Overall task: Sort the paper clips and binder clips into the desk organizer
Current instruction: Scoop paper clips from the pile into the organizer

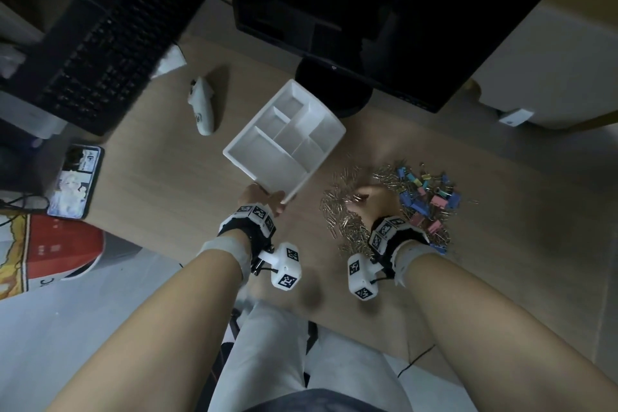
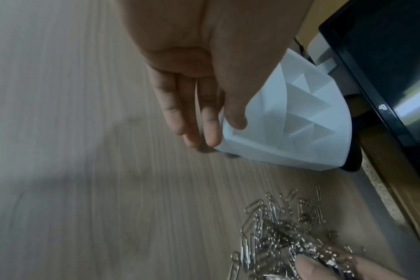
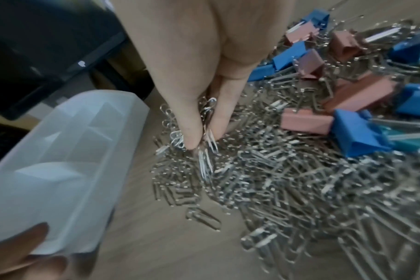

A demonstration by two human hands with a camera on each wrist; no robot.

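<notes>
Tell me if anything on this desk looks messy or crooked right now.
Yes. The paper clips and binder clips lie spilled in one loose mixed heap on the desk. The white organizer sits askew, its compartments bare, with the left hand gripping its near corner. The right hand pinches paper clips.

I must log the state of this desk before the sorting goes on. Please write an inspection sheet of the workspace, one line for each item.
Surface: wooden desk, bare in front of the person.
Job's things: white desk organizer, compartments look empty; paper clips heaped beside it; coloured binder clips mixed into the far side of the heap.
Clutter: white mouse, phone, black keyboard, red and white container.
Grippers: left hand holds the organizer's near corner; right hand pinches paper clips.
Cables: thin black cable at the desk's near edge.
Surroundings: dark monitor behind the organizer.
</notes>
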